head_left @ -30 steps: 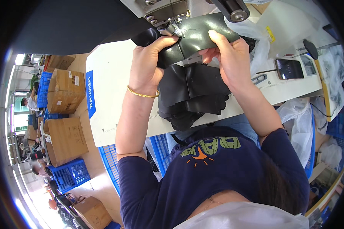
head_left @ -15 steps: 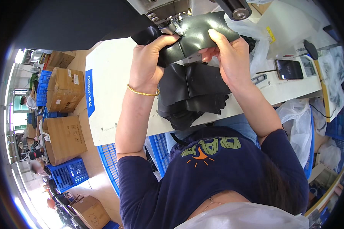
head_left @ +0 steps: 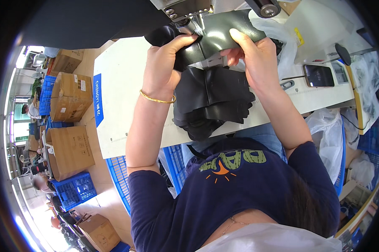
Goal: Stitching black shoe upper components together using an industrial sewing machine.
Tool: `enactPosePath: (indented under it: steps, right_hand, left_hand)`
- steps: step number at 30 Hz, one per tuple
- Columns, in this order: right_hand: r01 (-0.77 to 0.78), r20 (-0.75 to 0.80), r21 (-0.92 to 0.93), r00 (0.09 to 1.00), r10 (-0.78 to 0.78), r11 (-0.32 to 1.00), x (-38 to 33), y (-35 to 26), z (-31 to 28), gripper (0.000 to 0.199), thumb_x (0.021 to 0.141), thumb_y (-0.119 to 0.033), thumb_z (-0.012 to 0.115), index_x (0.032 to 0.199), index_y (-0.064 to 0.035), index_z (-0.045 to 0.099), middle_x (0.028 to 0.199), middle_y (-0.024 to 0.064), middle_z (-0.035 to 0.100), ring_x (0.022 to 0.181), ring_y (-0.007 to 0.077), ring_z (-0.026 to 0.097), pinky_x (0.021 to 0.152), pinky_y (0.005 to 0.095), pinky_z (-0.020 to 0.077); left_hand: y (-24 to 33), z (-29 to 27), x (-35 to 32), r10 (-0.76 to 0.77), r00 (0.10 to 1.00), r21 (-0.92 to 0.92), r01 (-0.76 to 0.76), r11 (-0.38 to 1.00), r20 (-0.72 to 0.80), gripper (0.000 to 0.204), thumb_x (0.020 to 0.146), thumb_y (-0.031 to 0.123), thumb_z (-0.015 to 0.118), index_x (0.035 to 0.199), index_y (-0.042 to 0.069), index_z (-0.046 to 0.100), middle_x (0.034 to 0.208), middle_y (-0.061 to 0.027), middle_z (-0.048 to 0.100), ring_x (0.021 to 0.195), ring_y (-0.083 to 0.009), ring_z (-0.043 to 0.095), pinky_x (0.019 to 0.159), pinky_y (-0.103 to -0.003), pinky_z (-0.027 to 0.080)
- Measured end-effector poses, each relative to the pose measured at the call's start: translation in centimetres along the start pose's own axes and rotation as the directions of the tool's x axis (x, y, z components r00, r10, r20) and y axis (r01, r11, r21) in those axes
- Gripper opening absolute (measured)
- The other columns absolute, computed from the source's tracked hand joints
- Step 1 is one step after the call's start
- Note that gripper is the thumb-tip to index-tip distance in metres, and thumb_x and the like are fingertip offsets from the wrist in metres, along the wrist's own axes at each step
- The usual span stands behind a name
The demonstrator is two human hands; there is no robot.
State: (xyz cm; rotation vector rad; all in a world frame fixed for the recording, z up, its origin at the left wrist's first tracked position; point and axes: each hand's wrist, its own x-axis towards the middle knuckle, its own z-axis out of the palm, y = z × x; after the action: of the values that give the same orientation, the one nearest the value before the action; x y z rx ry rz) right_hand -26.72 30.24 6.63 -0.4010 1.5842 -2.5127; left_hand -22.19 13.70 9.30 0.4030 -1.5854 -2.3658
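Note:
A shiny black leather-like piece (head_left: 227,31) with a seam down it lies under the needle area of a sewing machine (head_left: 187,12). My left hand (head_left: 166,56) grips its left part, thumb on top beside the presser foot (head_left: 193,27). With thumb above and fingers curled below, my right hand (head_left: 256,54) pinches the near edge on the right. Nearer to me, a pile of similar black pieces (head_left: 210,94) hangs over the front edge of the white table (head_left: 120,96). The left fingers are mostly hidden under the material.
A phone (head_left: 318,76) and small metal snips (head_left: 287,85) lie on the table's right side. Clear plastic bags (head_left: 326,138) hang at the right. Blue crates (head_left: 74,191) and cardboard boxes (head_left: 72,98) stand on the floor to the left, with another person (head_left: 32,110) beyond.
Both hands and the black piece stay nearly in place under the machine. The piece's far edge has shifted slightly away from me and its seam slants a little more.

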Motion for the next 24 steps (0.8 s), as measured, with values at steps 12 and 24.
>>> enactPosePath:
  steps: [12, 24]
  right_hand:
    - [0.024, 0.025, -0.036, 0.999, -0.023, 0.999, 0.3, -0.1, -1.1, 0.025, 0.087, -0.019, 0.061, 0.094, 0.0045, 0.062, 0.067, 0.0132, 0.065, 0.049, 0.0127, 0.054, 0.051, 0.0236, 0.043]
    - [0.18, 0.121, -0.927, 0.974, -0.193, 0.328, 2.2, 2.0, -9.6, 0.022, 0.086, -0.025, 0.06, 0.087, -0.0038, 0.066, 0.068, 0.0072, 0.066, 0.057, 0.02, 0.061, 0.057, 0.032, 0.0465]
  left_hand:
    - [-0.9, -3.8, 1.3, -0.012, 0.985, -0.398, 0.081, 0.914, 0.173, 0.026, 0.096, 0.017, 0.046, 0.113, 0.002, 0.057, 0.11, -0.0099, 0.063, 0.102, -0.0221, 0.061, 0.092, -0.035, 0.048]
    - [-5.6, -20.9, -1.5, 0.154, 0.87, 0.325, 0.008, 0.946, -0.469, 0.03, 0.08, 0.004, 0.068, 0.107, -0.008, 0.06, 0.102, -0.0125, 0.065, 0.09, -0.0199, 0.062, 0.084, -0.03, 0.048]
